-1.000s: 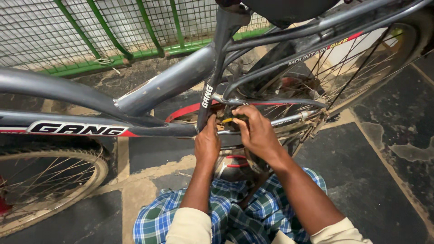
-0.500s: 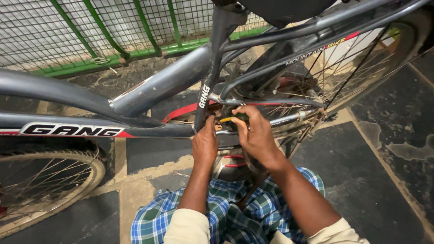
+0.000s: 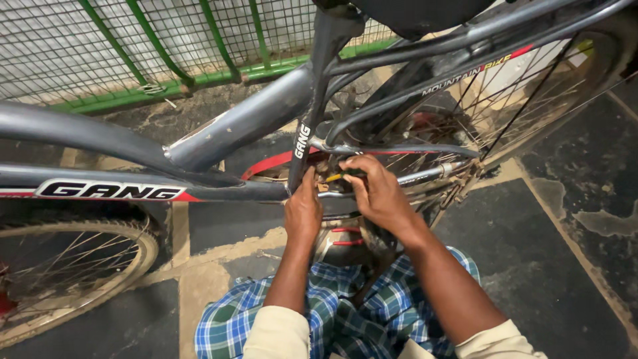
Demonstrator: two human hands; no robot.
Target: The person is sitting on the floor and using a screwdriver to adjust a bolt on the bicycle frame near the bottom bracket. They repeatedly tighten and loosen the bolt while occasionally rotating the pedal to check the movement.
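A grey bicycle frame (image 3: pixel 239 126) crosses the view, with red trim near its lower tubes. My left hand (image 3: pixel 304 211) presses against the frame where the seat tube meets the bottom tubes; what its fingers hold is hidden. My right hand (image 3: pixel 376 189) is closed around a small tool with a yellow and black handle (image 3: pixel 334 177), its tip pointing at the same joint. Below my hands a chrome chain guard with red slots (image 3: pixel 342 238) shows. My lap in blue and green checked cloth (image 3: pixel 345 312) is underneath.
The rear wheel (image 3: pixel 531 93) with spokes stands at upper right, the front wheel (image 3: pixel 73 266) at lower left. A green metal mesh fence (image 3: pixel 133 46) runs behind the bicycle. The floor is dark stone slabs with sandy joints (image 3: pixel 551 266). A black saddle (image 3: pixel 419 10) is overhead.
Both hands stay at the frame joint with small shifts; the view has drifted slightly, so the bicycle sits a little further left.
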